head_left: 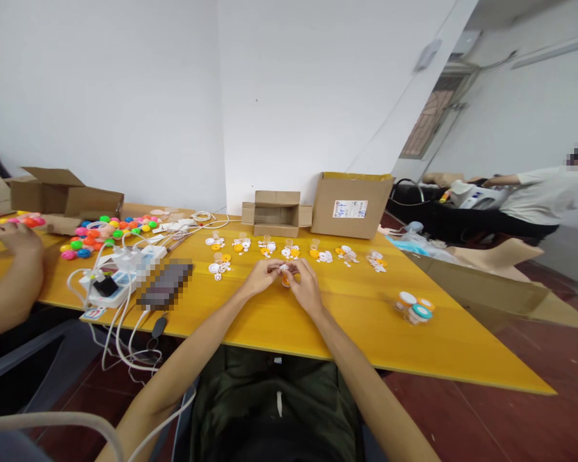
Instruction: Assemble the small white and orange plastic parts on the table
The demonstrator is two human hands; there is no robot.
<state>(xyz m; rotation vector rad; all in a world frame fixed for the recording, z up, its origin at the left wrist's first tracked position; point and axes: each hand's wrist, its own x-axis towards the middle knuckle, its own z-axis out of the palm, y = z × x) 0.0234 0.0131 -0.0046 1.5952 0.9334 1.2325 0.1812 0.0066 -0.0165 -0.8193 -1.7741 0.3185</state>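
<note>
My left hand (pixel 261 277) and my right hand (pixel 307 289) meet over the middle of the table. Between their fingertips they pinch a small white disc with holes (pixel 284 267). Just under it an orange piece (pixel 286 281) shows, partly hidden by my fingers. Beyond my hands runs a row of small piles, each with white discs (pixel 270 246), orange rings (pixel 314 254) and clear plastic cups (pixel 315 244). One more pile with a white perforated disc (pixel 218 276) lies left of my hands.
Lidded jars (pixel 421 312) stand at right. A power strip (pixel 125 279), cables and a phone (pixel 166 285) lie at left, near colourful balls (pixel 91 240). Boxes, one open (pixel 276 221) and one taller (pixel 349 208), stand behind. Another person's hand (pixel 17 237) is far left; someone sits far right.
</note>
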